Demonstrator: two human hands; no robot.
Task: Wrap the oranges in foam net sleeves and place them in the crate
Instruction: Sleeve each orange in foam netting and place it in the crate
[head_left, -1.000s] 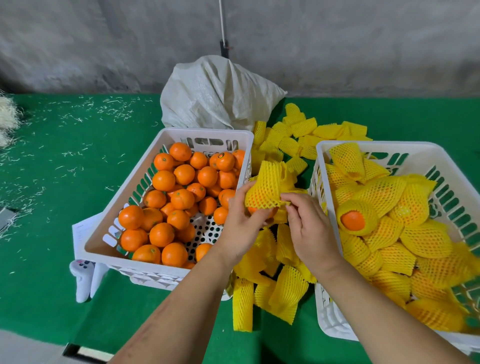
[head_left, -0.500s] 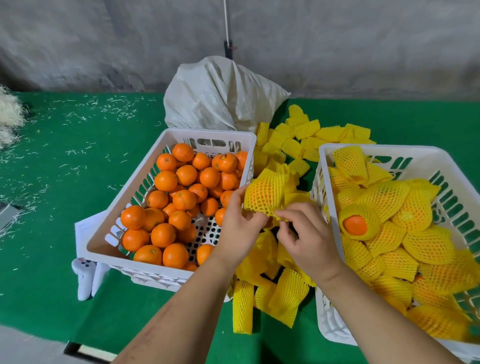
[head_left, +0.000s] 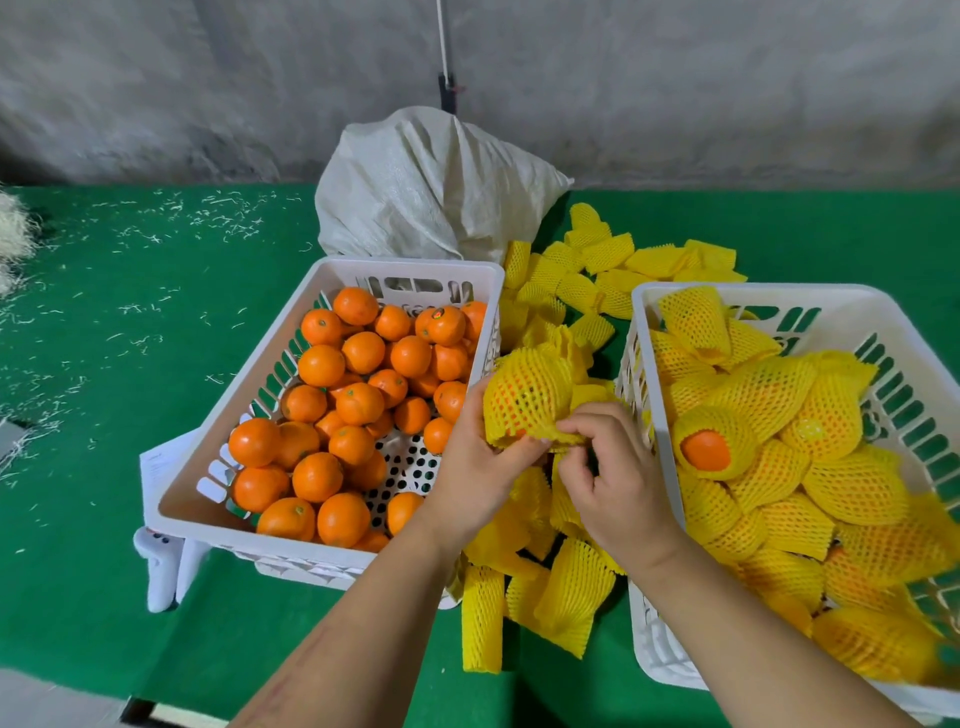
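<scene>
Holding the netted orange (head_left: 527, 397) up with our left hand (head_left: 480, 475), our right hand (head_left: 613, 480) pinches its sleeve edge so the net covers the fruit

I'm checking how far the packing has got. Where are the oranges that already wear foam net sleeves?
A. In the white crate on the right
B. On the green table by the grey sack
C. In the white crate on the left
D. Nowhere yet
A: the right crate holds sleeved oranges, while the left crate holds only bare oranges.

Orange oranges (head_left: 358, 395); yellow mesh-patterned sleeves (head_left: 571, 597); white slotted crates (head_left: 644, 322); green table cover (head_left: 104, 364); off-white sack (head_left: 426, 182).
</scene>
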